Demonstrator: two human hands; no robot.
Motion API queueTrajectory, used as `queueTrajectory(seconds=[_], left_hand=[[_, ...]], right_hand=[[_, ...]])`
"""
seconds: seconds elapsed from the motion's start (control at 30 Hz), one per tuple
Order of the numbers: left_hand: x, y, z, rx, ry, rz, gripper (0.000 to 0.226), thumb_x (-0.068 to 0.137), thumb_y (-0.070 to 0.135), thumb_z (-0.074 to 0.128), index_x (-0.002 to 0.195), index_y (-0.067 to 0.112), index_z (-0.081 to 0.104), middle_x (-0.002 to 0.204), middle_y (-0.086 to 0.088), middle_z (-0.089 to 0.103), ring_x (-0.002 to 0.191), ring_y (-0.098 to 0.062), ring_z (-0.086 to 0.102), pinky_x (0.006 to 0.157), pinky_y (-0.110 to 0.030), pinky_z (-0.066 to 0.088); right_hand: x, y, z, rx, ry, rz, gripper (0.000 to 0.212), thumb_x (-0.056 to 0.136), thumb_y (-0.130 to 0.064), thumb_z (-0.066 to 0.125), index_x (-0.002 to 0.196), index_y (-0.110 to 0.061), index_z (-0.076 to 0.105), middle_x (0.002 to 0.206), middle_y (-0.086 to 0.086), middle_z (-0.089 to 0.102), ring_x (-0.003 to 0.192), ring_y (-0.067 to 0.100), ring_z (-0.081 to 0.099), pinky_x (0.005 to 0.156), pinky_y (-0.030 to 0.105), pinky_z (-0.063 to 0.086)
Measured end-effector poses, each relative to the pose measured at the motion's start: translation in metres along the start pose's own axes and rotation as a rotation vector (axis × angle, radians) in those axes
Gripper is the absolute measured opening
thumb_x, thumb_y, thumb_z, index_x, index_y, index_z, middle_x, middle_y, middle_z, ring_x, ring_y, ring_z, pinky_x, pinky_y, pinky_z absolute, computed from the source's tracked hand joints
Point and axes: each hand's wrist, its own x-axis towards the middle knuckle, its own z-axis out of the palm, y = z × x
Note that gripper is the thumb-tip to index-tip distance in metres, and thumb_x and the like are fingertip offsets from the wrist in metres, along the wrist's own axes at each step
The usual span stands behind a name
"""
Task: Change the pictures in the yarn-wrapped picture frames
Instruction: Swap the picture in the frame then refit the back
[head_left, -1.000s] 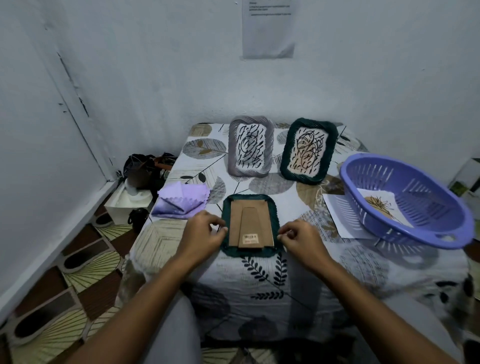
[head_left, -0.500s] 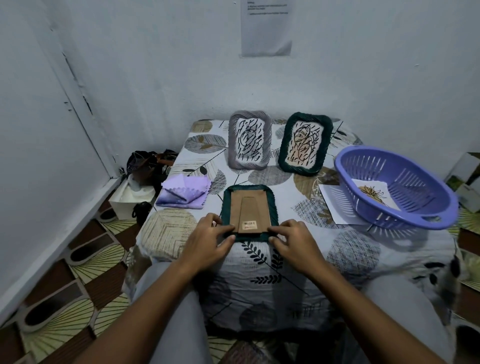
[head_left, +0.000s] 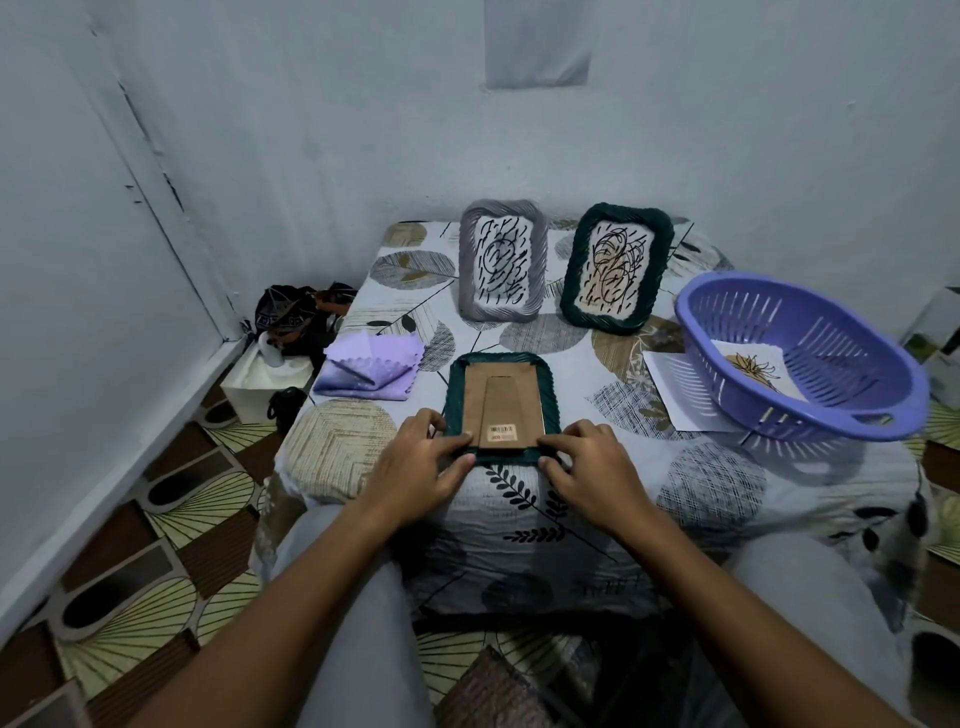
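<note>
Working near corners of face-down green frame (head_left: 501, 402) on counter (head_left: 717, 467): left hand (head_left: 423, 460), right hand (head_left: 589, 465) both pinching edge (backing board (head_left: 503, 400) unopened); next, likely free backing.

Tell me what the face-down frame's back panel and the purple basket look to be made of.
Back panel: matte brown cardboard or fibreboard, judging by its flat tan face, fold-out stand and barcode sticker. Purple basket: moulded plastic, smooth with a slight sheen, slotted walls and a cut-out handle.
</note>
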Motion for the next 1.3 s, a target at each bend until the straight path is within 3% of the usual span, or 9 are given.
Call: queueTrajectory(seconds=[0.1,0.27,0.63,0.73,0.9,1.07,1.3], left_hand=[[-0.002,0.004,0.001,-0.062,0.034,-0.050,0.060,0.082,0.057,0.050,0.117,0.013,0.069,0.102,-0.007,0.055,0.095,-0.022,0.052,0.079,-0.033,0.047],[-0.004,0.011,0.005,-0.194,0.147,-0.182,0.037,0.078,0.032,0.077,0.101,0.004,0.070,0.100,-0.007,0.064,0.095,-0.020,0.056,0.074,-0.020,0.035],[-0.003,0.017,0.017,-0.274,0.248,-0.303,0.041,0.071,0.032,0.083,0.102,0.007,0.073,0.104,-0.005,0.064,0.093,-0.012,0.054,0.076,-0.017,0.037],[-0.003,0.017,0.017,-0.284,0.256,-0.308,0.040,0.069,0.030,0.084,0.100,0.006,0.074,0.103,-0.005,0.065,0.098,-0.018,0.057,0.079,-0.022,0.041],[-0.002,0.018,0.017,-0.296,0.256,-0.318,0.041,0.069,0.028,0.085,0.102,0.006,0.074,0.105,-0.005,0.063,0.101,-0.017,0.055,0.080,-0.019,0.038],[-0.002,0.017,0.016,-0.286,0.240,-0.303,0.038,0.070,0.030,0.084,0.101,0.009,0.075,0.105,-0.005,0.062,0.102,-0.020,0.055,0.085,-0.028,0.045],[-0.001,0.017,0.013,-0.247,0.204,-0.286,0.040,0.073,0.033,0.081,0.105,0.010,0.074,0.106,-0.004,0.060,0.103,-0.020,0.054,0.086,-0.028,0.044]], right_hand=[[0.000,0.001,0.001,0.037,0.000,0.017,0.035,0.092,-0.034,0.057,0.124,-0.023,0.064,0.115,0.004,0.057,0.110,0.023,0.044,0.090,0.035,0.039],[-0.003,0.002,0.005,0.250,0.074,0.112,0.033,0.084,-0.024,0.069,0.115,-0.012,0.066,0.111,0.006,0.064,0.107,0.024,0.048,0.086,0.032,0.040],[0.000,-0.006,0.019,0.360,0.209,0.239,0.037,0.071,-0.033,0.081,0.098,-0.010,0.073,0.099,0.006,0.069,0.098,0.027,0.056,0.085,0.043,0.048],[0.002,-0.004,0.021,0.389,0.205,0.259,0.038,0.069,-0.033,0.081,0.099,-0.011,0.073,0.099,0.006,0.068,0.098,0.027,0.058,0.085,0.045,0.049],[0.003,-0.003,0.023,0.407,0.188,0.274,0.036,0.069,-0.033,0.081,0.100,-0.015,0.074,0.101,0.005,0.067,0.100,0.028,0.057,0.088,0.047,0.048],[0.005,-0.002,0.022,0.403,0.171,0.276,0.035,0.070,-0.031,0.081,0.101,-0.017,0.074,0.104,0.004,0.066,0.102,0.027,0.057,0.091,0.046,0.047],[0.006,-0.003,0.019,0.408,0.153,0.269,0.032,0.072,-0.031,0.081,0.101,-0.019,0.074,0.105,0.005,0.065,0.105,0.028,0.056,0.093,0.047,0.046]])
